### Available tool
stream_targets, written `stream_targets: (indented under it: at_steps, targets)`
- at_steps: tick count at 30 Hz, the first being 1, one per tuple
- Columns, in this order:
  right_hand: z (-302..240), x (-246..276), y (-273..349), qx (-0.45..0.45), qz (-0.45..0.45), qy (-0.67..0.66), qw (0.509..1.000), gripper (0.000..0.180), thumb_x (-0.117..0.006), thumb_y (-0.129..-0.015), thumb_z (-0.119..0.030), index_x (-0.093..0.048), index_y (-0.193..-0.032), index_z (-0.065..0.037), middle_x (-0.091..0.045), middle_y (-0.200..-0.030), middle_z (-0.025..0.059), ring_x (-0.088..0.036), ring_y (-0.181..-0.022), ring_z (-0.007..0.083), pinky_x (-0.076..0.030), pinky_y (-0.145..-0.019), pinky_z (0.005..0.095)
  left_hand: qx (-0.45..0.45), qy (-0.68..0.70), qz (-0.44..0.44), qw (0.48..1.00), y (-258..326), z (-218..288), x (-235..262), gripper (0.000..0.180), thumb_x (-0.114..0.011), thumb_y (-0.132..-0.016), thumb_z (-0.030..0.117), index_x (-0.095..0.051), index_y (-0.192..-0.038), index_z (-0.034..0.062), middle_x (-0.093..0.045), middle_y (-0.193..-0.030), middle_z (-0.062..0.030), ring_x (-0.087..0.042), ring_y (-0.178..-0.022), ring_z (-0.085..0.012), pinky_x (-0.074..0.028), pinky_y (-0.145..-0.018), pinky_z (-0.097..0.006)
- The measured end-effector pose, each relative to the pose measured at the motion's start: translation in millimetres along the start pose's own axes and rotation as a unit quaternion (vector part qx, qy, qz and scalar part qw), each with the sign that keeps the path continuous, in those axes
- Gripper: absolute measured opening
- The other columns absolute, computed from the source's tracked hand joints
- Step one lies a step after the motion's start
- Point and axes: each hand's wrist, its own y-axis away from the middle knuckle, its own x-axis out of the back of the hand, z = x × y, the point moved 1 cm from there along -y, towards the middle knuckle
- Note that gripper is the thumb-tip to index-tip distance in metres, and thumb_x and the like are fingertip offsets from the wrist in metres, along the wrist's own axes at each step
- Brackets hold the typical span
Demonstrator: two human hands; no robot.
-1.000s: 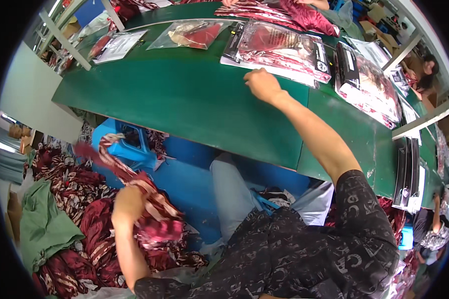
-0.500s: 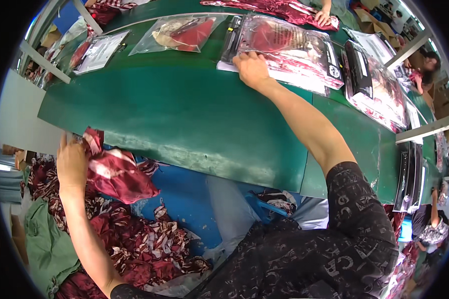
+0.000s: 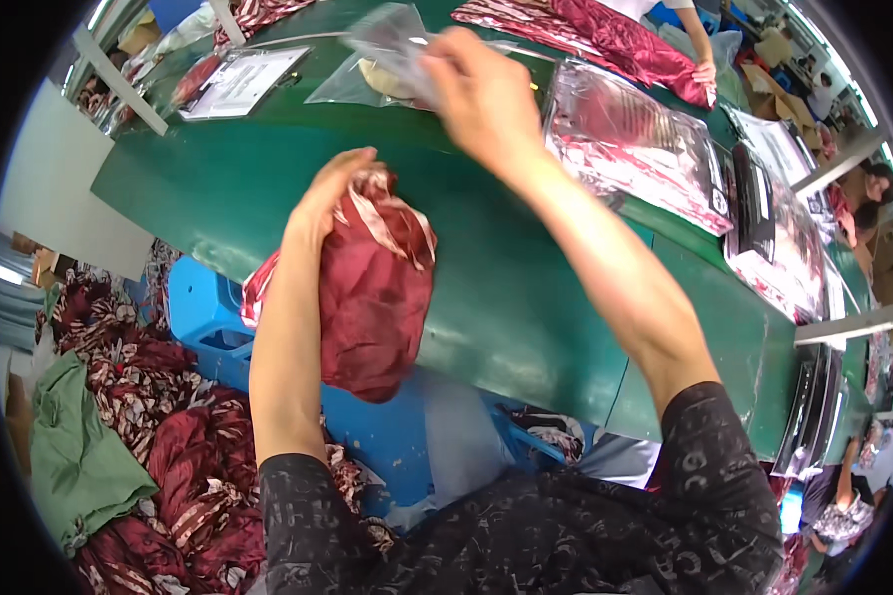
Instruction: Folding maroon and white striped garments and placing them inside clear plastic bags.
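My left hand (image 3: 329, 193) is closed on a dark red satin cloth piece (image 3: 372, 307) with a pale striped trim. The cloth hangs down from it over the near edge of the green table (image 3: 506, 327). Farther off, my right hand (image 3: 481, 94) is pinched on a clear plastic bag (image 3: 387, 40), whose upper part is raised off the table. Something cream-coloured (image 3: 382, 79) shows inside the bag; my fingers and the crumpled film partly hide it.
Stacked clear packages of red cloth (image 3: 635, 149) lie to the right, with more packages (image 3: 779, 228) beyond. A white sheet (image 3: 243, 84) rests at far left. Below are a blue stool (image 3: 208, 307) and heaped red cloth (image 3: 189, 446). Another person's hand (image 3: 704, 79) touches satin across the table.
My left hand has brought the red satin piece up and rightward over the table. My right hand has left the stacked packages, moved up and left, and lifted part of the clear bag.
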Motion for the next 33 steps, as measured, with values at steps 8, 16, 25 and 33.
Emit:
stream_targets:
  at_steps: [8,16,25,33]
  targets:
    - [-11,-146,27,-0.105,-0.314,-0.19,0.924,0.036,-0.062,-0.091,-0.031,-0.069,-0.113,-0.003,-0.072,-0.108,0.0129,-0.067,-0.095,0.0293,-0.052,-0.08,0.0395,-0.083,0.006,0.188,0.979,94,-31,-2,0.03,-0.071,-0.091,0.026,-0.064,-0.101,-0.0006,-0.064,-0.083,-0.0076,-0.057,-0.067,-0.0138,-0.045,-0.057,-0.022]
    - [249,-73,-5,-0.511,0.088,0.184,0.835,0.083,-0.081,-0.07,-0.063,-0.063,-0.111,0.008,-0.066,-0.112,0.0199,-0.066,-0.098,0.0293,-0.056,-0.082,0.0425,0.019,0.117,0.267,0.956,148,-39,118,0.021,-0.062,-0.098,0.021,-0.064,-0.091,0.0014,-0.062,-0.079,-0.0044,-0.054,-0.065,-0.0096,-0.044,-0.059,-0.022]
    - [244,-152,-64,-0.523,0.022,-0.423,0.739,0.033,-0.06,-0.095,-0.019,-0.057,-0.118,0.004,-0.068,-0.105,0.0165,-0.068,-0.091,0.028,-0.059,-0.078,0.0387,-0.049,0.038,0.344,0.937,135,-51,169,0.018,-0.059,-0.1,0.015,-0.064,-0.096,-0.0012,-0.066,-0.085,-0.0069,-0.06,-0.071,-0.0109,-0.048,-0.064,-0.022]
    - [52,-212,-125,-0.406,-0.104,-0.652,0.631,0.027,-0.055,-0.099,-0.012,-0.062,-0.124,-0.004,-0.071,-0.102,0.0088,-0.065,-0.073,0.016,-0.052,-0.063,0.0237,-0.063,0.083,0.37,0.923,122,-55,183,0.021,-0.059,-0.1,0.017,-0.064,-0.098,-0.0036,-0.067,-0.085,-0.0098,-0.062,-0.071,-0.0133,-0.051,-0.062,-0.024]
